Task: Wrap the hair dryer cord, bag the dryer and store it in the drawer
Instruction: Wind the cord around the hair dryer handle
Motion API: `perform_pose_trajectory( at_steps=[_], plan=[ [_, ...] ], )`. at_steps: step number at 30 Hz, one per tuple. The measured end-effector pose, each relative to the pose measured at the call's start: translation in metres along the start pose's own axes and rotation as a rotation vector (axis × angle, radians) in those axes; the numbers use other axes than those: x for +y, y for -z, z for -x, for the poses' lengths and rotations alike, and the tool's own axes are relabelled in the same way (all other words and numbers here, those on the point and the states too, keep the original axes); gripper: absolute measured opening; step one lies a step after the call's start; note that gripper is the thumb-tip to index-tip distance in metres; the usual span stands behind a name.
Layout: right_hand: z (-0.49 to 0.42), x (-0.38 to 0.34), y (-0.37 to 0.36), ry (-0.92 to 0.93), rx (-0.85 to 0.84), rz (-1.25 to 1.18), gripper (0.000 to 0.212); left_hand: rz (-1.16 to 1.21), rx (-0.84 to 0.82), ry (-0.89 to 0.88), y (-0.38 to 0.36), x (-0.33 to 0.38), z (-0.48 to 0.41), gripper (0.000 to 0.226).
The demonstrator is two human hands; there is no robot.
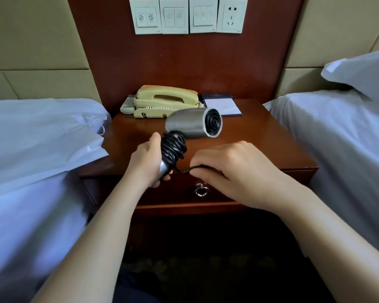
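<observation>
Step in hand: cord wrap, near done. Left hand point(148, 159) closed round handle of the hair dryer point(192, 124), held above the desk point(260, 136); barrel sits just past the hands. Cord point(173, 149) coiled thick on handle. Right hand point(232, 167) pinches the last loose end, fingers curled; plug hidden, can't tell. Next, prob.: tuck end under a coil so it holds. Then white bag point(53, 136), on bed point(20, 215) left of left hand. Drawer point(239, 189) shut, below right hand.
</observation>
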State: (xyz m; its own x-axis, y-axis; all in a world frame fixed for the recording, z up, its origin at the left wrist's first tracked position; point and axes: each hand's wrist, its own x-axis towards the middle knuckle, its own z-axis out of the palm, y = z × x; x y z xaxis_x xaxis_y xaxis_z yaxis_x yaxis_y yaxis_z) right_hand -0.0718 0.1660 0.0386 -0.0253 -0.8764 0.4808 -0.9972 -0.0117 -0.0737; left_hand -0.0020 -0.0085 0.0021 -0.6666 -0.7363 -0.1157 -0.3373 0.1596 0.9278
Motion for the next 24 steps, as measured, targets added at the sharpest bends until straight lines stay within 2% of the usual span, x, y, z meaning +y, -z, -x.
perform_pose_trajectory(
  at_steps=[3, 5, 8, 10, 11, 13, 15, 16, 18, 19, 21, 24],
  plan=[
    [-0.004, 0.004, 0.004, 0.023, 0.073, 0.035, 0.027, -0.224, -0.105, -0.157, -0.01, 0.003, 0.011, 0.066],
    [-0.006, 0.012, 0.009, -0.007, 0.11, 0.012, 0.028, -0.322, -0.215, -0.222, -0.015, 0.007, 0.022, 0.08],
    [-0.008, 0.026, 0.017, -0.069, 0.136, 0.026, 0.033, -0.187, -0.378, -0.176, -0.031, 0.001, 0.01, 0.105],
    [-0.007, 0.033, 0.019, -0.157, 0.098, -0.019, 0.037, -0.034, -0.408, -0.159, -0.033, -0.029, -0.011, 0.093],
    [-0.006, 0.036, 0.019, -0.21, 0.058, -0.073, 0.038, -0.028, -0.421, -0.213, -0.031, -0.039, -0.013, 0.084],
    [-0.003, 0.043, 0.018, -0.278, -0.023, -0.185, 0.037, -0.05, -0.633, -0.294, -0.025, -0.019, 0.024, 0.085],
    [0.0, 0.051, 0.014, -0.283, -0.078, -0.286, 0.035, -0.153, -0.741, -0.167, -0.031, 0.005, 0.039, 0.101],
    [0.001, 0.056, 0.011, -0.288, -0.103, -0.367, 0.032, -0.199, -0.775, -0.153, -0.029, 0.009, 0.042, 0.095],
    [0.004, 0.067, 0.007, -0.353, -0.209, -0.572, 0.021, -0.243, -0.833, -0.275, -0.031, 0.015, 0.046, 0.059],
    [0.007, 0.073, 0.003, -0.388, -0.289, -0.654, 0.017, -0.26, -0.817, -0.311, -0.03, 0.015, 0.049, 0.05],
    [0.012, 0.083, -0.001, -0.427, -0.421, -0.789, 0.015, -0.258, -0.776, -0.3, -0.029, 0.011, 0.045, 0.046],
    [0.013, 0.094, -0.008, -0.427, -0.543, -1.05, 0.012, -0.132, -0.78, -0.291, -0.028, 0.01, 0.044, 0.038]
  ],
)
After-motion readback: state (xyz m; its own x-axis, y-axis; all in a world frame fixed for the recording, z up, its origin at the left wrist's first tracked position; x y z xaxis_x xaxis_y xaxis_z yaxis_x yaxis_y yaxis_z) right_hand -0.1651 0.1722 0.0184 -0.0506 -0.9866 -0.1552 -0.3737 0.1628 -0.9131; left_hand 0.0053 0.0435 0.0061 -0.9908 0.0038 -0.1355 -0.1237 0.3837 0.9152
